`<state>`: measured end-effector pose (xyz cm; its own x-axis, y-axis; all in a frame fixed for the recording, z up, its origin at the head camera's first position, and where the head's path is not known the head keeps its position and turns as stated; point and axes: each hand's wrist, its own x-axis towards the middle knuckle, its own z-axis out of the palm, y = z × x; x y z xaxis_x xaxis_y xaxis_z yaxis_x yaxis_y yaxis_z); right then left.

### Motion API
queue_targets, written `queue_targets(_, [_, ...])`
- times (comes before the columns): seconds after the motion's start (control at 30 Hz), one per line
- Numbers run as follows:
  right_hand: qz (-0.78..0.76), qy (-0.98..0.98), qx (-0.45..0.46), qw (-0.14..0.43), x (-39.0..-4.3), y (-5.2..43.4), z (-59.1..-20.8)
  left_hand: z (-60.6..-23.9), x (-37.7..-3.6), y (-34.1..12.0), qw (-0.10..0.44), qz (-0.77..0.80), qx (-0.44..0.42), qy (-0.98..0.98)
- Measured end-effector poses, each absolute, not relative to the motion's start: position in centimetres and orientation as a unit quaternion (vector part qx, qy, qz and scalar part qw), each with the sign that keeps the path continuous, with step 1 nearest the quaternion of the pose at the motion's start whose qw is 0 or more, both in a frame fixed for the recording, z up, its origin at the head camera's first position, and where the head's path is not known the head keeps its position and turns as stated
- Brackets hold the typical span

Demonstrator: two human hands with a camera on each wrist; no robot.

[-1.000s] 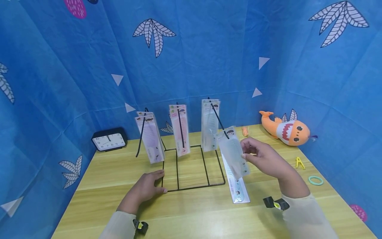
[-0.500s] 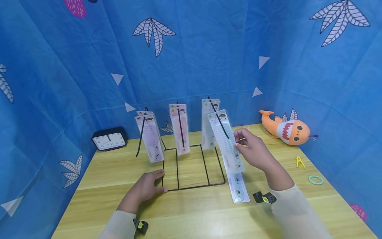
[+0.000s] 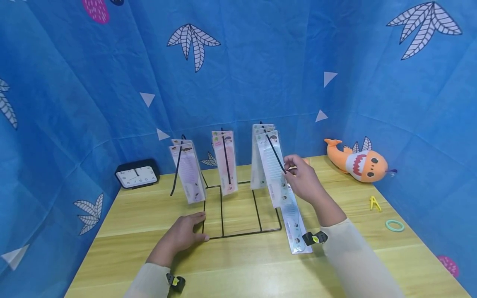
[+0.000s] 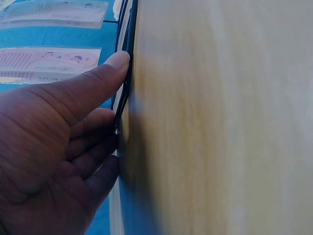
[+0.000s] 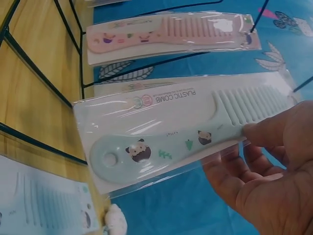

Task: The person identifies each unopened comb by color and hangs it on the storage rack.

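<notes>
The right hand [image 3: 303,180] is pinching a packaged mint-green comb [image 3: 273,174] by its toothed end, thumb on the front and fingers [image 5: 230,176] curled behind the packet, as the right wrist view is showing clearly; the comb is hanging on the right-hand hook [image 3: 275,154] of the black wire rack [image 3: 242,207], just in front of the other pale packets [image 3: 258,157] on that same hook. The left hand [image 3: 182,234] is resting flat on the tabletop, thumb and fingers [image 4: 93,142] lying relaxed and pressing against the rack's front left corner, gripping nothing. The rack is standing in the middle of a light wooden table [image 3: 149,256] with a visible grain, and it is carrying a pink comb packet [image 3: 226,163] on its middle hook and a lilac-toned packet [image 3: 188,171] on its left one. Another packaged comb [image 3: 296,227] is lying flat on the wood just beside the rack's right edge, under the right forearm. A black clock [image 3: 136,174] is sitting at the back left of the table, an orange shark plush [image 3: 357,161] is lying at the back right, and a yellow clip [image 3: 374,203] and a green ring [image 3: 394,225] are lying near the right edge. Blue cloth [image 3: 261,62] printed with white leaves and triangles is hanging as walls on all three sides of the table
</notes>
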<state>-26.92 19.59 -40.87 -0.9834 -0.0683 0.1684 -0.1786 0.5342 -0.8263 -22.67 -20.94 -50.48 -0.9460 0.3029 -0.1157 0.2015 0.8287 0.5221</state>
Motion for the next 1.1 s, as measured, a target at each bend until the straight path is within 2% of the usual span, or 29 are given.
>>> queue_targets(0.4, [0.472, -0.878, 0.070, 0.025, -28.9, 18.8, -41.9, -50.6, -22.7, -20.9, 0.097, 0.256, 0.131, 0.953])
queue_targets(1.1, [0.464, -0.874, 0.124, 0.071, -29.7, 18.5, -42.6, -50.7, -22.7, -20.9, 0.098, 0.258, 0.130, 0.952])
